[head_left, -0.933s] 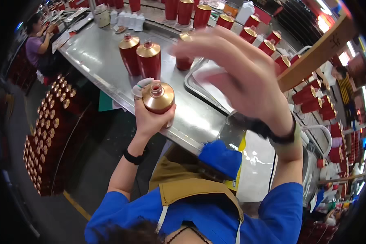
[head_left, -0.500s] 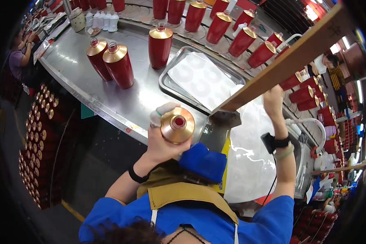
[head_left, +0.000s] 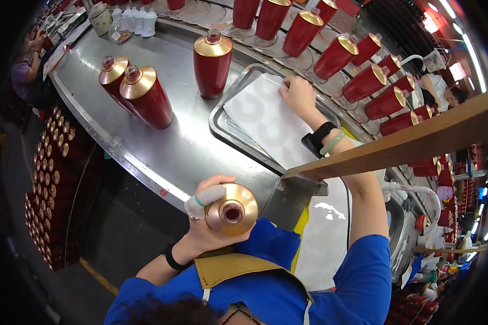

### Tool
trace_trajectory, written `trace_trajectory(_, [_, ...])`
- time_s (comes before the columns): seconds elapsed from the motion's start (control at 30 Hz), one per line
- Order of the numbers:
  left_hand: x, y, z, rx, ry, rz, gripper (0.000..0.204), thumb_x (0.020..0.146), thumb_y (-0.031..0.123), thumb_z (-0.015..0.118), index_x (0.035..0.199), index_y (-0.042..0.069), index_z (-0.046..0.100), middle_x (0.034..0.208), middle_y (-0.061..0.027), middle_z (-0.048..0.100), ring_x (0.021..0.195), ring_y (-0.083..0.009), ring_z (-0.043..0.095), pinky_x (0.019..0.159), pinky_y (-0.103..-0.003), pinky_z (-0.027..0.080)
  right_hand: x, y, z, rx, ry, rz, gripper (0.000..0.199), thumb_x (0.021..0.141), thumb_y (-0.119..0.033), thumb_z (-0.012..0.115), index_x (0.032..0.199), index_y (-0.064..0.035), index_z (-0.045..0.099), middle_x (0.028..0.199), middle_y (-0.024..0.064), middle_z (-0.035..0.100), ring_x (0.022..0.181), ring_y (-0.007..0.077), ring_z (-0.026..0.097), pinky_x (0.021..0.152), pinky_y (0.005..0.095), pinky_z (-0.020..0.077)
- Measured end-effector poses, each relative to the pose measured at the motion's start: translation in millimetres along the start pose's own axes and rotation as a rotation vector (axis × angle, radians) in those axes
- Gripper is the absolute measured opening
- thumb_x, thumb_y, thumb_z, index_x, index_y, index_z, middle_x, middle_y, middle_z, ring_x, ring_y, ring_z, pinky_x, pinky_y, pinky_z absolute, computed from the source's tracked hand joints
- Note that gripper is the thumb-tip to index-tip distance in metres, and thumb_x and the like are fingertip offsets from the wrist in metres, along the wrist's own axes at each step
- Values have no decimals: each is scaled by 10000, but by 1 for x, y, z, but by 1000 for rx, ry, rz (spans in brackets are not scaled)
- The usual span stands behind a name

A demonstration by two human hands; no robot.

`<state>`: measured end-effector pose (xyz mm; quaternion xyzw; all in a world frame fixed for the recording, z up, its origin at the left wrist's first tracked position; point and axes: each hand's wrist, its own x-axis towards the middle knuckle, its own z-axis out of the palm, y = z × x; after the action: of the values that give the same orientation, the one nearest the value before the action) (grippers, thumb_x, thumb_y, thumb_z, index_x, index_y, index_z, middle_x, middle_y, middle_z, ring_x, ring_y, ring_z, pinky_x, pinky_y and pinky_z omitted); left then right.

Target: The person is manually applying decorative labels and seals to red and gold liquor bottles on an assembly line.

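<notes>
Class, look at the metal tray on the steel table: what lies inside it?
White sheets fill the tray, with the right hand touching their far edge. What lies beneath them is covered.

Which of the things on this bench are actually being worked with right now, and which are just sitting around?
In hand:
- gold-topped bottle, gripped by the left hand
- white sheets in the metal tray, touched by the right hand

Lying about:
- three red bottles standing on the steel bench
- row of red bottles behind the tray
- small white bottles at the far end
</notes>
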<state>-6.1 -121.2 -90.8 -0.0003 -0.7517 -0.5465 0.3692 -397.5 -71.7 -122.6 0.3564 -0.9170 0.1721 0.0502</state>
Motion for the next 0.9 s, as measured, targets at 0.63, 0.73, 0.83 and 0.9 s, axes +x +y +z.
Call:
trace_trajectory(0.63, [5, -10, -10, 43, -73, 28, 968, 657, 114, 1007, 1393, 120, 377, 1432, -251, 498, 1234, -338, 611, 1005, -439, 546, 21, -1, 31, -93, -127, 189, 243, 796, -224, 862, 996, -98, 805, 1031, 209, 782, 1026, 419, 749, 853, 516, 588])
trace_trajectory(0.73, [6, -9, -12, 56, -73, 48, 961, 656, 116, 1006, 1387, 113, 383, 1429, -248, 500, 1222, -334, 615, 1001, -437, 547, 22, 0, 34, -65, -160, 190, 231, 798, -228, 865, 979, -98, 803, 1036, 202, 782, 1027, 423, 747, 850, 520, 589])
trace_trajectory(0.83, [8, -8, -14, 67, -78, 54, 947, 655, 122, 1006, 1378, 105, 396, 1426, -244, 505, 1216, -332, 616, 998, -432, 546, 25, -1, 32, -53, -203, 203, 210, 806, -234, 849, 962, -100, 805, 1033, 200, 781, 1019, 416, 750, 851, 514, 590])
trace_trajectory(0.9, [8, -7, -16, 75, -82, 48, 936, 654, 126, 1006, 1373, 102, 407, 1424, -240, 509, 1210, -328, 620, 994, -429, 547, 26, -2, 29, -47, -220, 209, 210, 830, -243, 829, 972, -89, 808, 1040, 208, 781, 1019, 418, 752, 854, 520, 591])
